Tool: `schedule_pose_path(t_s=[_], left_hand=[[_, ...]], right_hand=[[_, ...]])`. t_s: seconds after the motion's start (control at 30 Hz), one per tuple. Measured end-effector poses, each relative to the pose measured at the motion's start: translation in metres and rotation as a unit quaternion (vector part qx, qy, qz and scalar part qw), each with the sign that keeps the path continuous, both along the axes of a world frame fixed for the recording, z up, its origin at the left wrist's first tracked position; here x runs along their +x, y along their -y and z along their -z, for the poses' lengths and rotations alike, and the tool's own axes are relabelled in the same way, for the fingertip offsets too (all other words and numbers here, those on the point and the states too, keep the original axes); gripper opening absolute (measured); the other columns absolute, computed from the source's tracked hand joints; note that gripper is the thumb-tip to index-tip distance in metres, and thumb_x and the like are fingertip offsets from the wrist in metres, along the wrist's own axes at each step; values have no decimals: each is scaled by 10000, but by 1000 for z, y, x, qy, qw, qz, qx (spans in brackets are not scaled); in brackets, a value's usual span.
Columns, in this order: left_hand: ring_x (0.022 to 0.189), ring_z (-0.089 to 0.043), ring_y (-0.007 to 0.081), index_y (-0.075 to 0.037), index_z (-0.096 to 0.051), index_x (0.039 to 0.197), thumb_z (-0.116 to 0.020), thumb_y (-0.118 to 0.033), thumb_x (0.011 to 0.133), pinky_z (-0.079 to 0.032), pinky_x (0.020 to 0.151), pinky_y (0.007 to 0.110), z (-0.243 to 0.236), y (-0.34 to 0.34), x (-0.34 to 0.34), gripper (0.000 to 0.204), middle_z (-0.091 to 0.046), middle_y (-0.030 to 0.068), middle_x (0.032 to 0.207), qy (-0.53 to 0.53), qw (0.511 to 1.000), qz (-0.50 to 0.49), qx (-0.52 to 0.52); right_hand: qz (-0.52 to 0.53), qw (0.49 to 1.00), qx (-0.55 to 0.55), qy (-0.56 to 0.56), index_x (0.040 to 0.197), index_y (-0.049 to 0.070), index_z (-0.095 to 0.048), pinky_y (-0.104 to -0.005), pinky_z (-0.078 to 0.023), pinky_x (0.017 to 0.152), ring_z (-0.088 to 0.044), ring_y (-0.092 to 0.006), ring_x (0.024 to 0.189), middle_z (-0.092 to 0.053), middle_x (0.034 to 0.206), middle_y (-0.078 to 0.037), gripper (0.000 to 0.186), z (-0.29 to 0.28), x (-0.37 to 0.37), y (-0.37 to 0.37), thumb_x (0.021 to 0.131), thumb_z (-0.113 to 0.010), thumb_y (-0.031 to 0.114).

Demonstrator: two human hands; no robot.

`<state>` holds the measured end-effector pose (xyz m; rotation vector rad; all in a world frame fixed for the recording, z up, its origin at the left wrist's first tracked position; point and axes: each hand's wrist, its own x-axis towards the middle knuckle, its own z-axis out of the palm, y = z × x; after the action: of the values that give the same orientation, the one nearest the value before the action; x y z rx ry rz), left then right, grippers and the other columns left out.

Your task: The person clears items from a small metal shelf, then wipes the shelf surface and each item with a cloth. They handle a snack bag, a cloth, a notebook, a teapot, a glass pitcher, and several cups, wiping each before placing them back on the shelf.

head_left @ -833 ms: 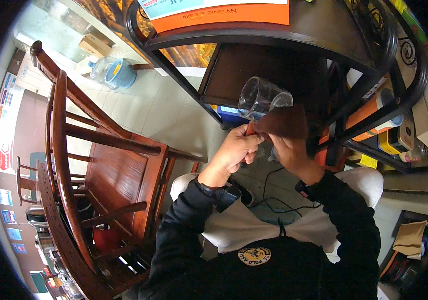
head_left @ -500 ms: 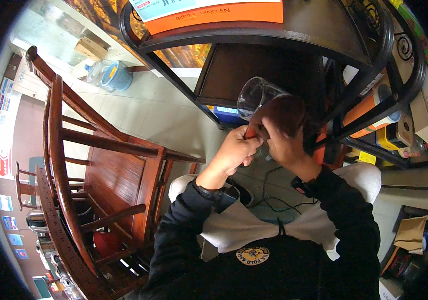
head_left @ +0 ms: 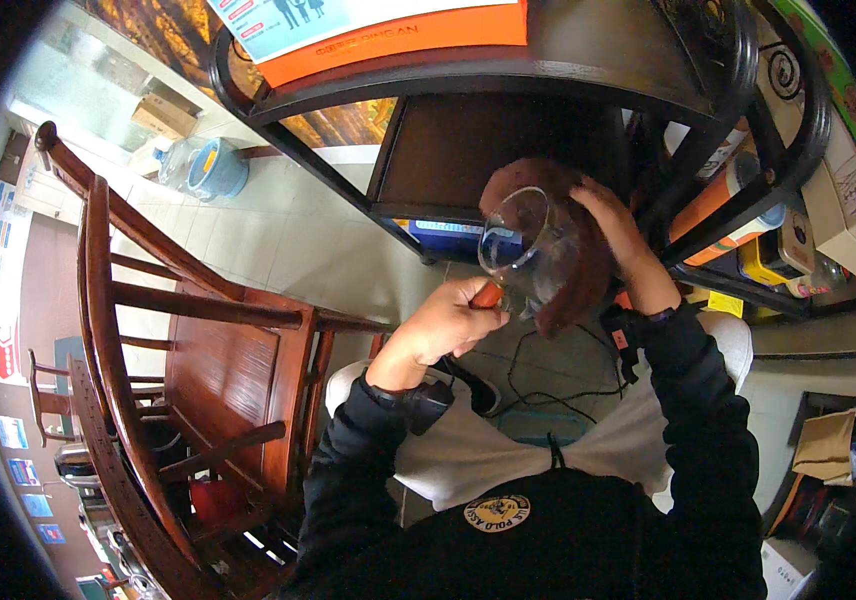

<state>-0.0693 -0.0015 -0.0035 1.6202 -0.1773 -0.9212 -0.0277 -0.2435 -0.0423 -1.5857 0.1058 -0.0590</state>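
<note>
My left hand (head_left: 451, 326) is closed round the orange-brown handle of a clear glass jug (head_left: 546, 262), which is tilted with its round mouth toward the upper left. Behind and along the far right side of the glass spreads a brown cloth (head_left: 586, 290), slightly blurred. My right hand (head_left: 616, 222) grips the cloth's upper edge, its fingers partly hidden by the fabric. Both hands are in front of my body, over my lap and the floor.
Ahead stands a dark shelf rack (head_left: 488, 75) bearing an orange-edged leaflet (head_left: 393, 40). A wooden armchair (head_left: 218, 350) is at the left. Loose black cables (head_left: 558, 392) lie on the floor. Boxes (head_left: 843, 215) sit at the right; a blue bin (head_left: 218, 170) stands far left.
The brown cloth has opened out and now hangs behind the glass jug. My right hand has moved up and right, away from my left hand. The jug has come lower.
</note>
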Motion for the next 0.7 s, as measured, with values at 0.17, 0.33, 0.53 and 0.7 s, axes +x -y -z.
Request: schedule_pose_path(t_s=[0.17,0.33,0.53,0.7], left_hand=[[401,-354,19,-68,-524,808,-641,-75,815,-247,365,195,-1,-1,2,118,-446,-58,568,-48,996,40,-67],[392,-323,27,-78,-498,799,-626,-23,803,-223,358,196,0,-2,3,139,-409,-55,557,-87,992,26,-91],[385,-335,39,-79,-501,821,-626,-21,798,-229,357,199,-1,2,5,140,-441,-36,592,-99,988,-18,-118],[410,-336,22,-65,-552,880,-621,-37,825,-243,377,187,4,9,6,93,-446,-52,599,-58,985,-74,-147]], right_hand=[[-134,973,174,71,1330,72,-397,-333,-319,1061,-435,-215,1223,-414,1357,-103,448,5,-43,20,911,-518,175],[-140,964,215,63,1350,75,-340,-340,-353,1039,-451,-229,1207,-427,1333,-108,477,5,-50,14,907,-508,128],[-122,979,128,106,1325,57,-368,-346,-375,1016,-471,-238,1176,-450,1305,-121,441,11,-45,-2,910,-494,136],[-157,978,5,134,1305,41,-391,-351,-394,997,-487,-246,1150,-470,1282,-132,415,4,-52,-16,913,-483,144]])
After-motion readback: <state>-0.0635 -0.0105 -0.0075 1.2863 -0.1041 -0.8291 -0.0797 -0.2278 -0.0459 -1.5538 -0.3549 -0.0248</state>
